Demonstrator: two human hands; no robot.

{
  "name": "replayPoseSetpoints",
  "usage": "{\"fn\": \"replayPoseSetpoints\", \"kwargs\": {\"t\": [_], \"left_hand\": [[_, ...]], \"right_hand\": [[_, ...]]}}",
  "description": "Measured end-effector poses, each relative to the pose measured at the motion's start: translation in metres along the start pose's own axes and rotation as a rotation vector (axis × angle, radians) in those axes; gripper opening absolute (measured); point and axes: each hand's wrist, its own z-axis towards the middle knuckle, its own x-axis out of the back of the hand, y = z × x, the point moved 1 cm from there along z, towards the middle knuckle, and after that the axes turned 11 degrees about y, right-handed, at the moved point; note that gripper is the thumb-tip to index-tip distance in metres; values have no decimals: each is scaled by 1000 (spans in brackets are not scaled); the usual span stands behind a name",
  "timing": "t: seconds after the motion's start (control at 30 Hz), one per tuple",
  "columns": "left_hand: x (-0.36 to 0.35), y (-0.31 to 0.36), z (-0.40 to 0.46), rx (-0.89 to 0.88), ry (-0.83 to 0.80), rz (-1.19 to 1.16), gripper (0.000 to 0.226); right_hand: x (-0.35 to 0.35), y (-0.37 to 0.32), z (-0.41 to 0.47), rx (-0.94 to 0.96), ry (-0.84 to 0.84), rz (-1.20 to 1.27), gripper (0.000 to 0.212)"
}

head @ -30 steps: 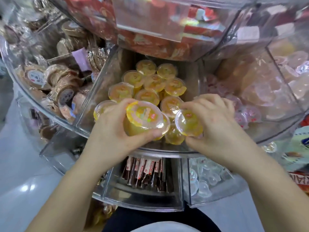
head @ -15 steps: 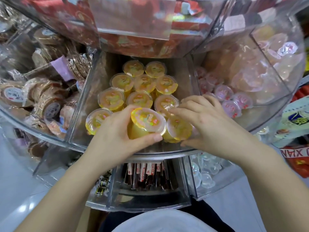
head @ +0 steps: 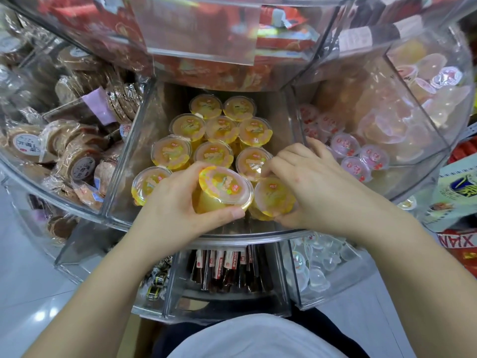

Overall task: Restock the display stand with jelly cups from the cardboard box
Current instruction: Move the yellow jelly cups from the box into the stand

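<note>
Over centre bin, left hand point(head: 178, 202) & right hand point(head: 317, 192) each grip a jelly cup point(head: 225, 188); lid print unreadable.

The left hand point(head: 178, 202) grips a yellow jelly cup point(head: 225, 188), tilted, at the front of the middle compartment point(head: 124, 177) of the clear display stand. The right hand point(head: 317, 187) clasps a second cup point(head: 273, 196) touching the first. Behind them, more yellow cups point(head: 219, 130) stand upright in rows.

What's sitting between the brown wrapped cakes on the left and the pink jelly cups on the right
In the head view, the middle compartment of yellow jelly cups lies between the brown cakes and the pink cups, with clear divider walls on both sides.
</note>
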Motion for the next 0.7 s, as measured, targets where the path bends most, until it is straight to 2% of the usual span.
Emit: {"fn": "replayPoseSetpoints", "kwargs": {"t": [0.37,0.7], "left_hand": [[0,-1,2,-34,9,4,39],[1,-2,3,-10,-17,-26,43]], "right_hand": [[-1,4,3,3,-60,34,71],[-6,5,1,1,-44,79,65]]}}
